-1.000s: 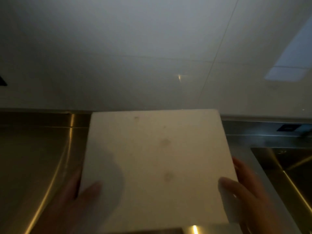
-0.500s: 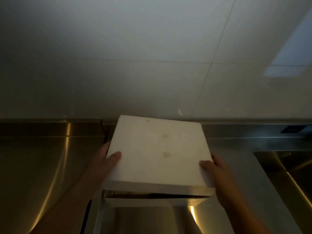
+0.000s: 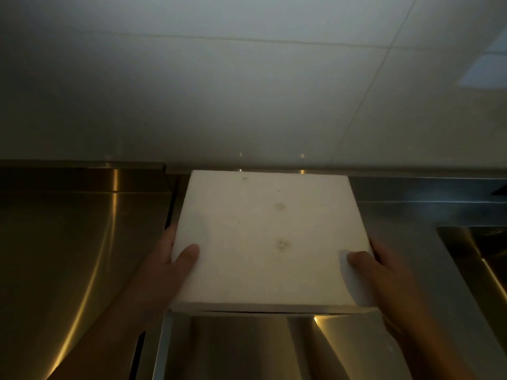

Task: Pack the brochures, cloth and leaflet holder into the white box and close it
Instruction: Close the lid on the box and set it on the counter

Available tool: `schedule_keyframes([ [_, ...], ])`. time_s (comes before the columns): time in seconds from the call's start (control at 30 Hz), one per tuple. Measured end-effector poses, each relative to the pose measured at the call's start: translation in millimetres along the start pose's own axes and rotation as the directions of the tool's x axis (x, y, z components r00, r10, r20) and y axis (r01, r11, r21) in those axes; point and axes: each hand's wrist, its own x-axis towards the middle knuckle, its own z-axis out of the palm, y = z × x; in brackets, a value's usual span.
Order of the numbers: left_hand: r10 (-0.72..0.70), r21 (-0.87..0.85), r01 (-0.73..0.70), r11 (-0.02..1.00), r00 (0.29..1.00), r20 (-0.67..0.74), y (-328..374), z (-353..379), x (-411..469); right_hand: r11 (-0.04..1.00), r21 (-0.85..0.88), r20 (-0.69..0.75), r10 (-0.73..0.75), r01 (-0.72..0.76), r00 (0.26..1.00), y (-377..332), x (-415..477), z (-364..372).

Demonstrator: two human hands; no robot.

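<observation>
The white box (image 3: 263,242) stands on the steel counter against the back wall. Its flat white lid, marked with a few small dents, lies nearly flush on top, and only a thin dark seam shows along the front edge. My left hand (image 3: 175,267) grips the lid's left edge with the thumb on top. On the right edge my right hand (image 3: 375,267) does the same. Whatever is in the box is hidden, so the brochures, cloth and leaflet holder are out of sight.
A steel counter (image 3: 68,256) runs left and right of the box. The corner of a sink basin (image 3: 480,256) sits at the right. A white tiled wall (image 3: 247,91) rises close behind the box. The light is dim.
Both hands have carried the lid away from the camera and down onto the box. The gap seen half a second ago has shrunk to a thin seam.
</observation>
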Motion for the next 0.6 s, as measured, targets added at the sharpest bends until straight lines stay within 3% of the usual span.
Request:
schedule_keyframes([
  [0.23,0.026,0.063,-0.026,0.998,1.000,0.001,-0.6,-3.9,-1.3,0.998,-0.055,0.005,0.026,-0.025,1.000,8.6,-3.4,7.2],
  [0.6,0.072,0.139,-0.064,0.988,0.996,-0.048,-3.6,2.5,0.8,0.968,-0.224,-0.081,-0.133,0.112,0.988,1.2,7.3,12.4],
])
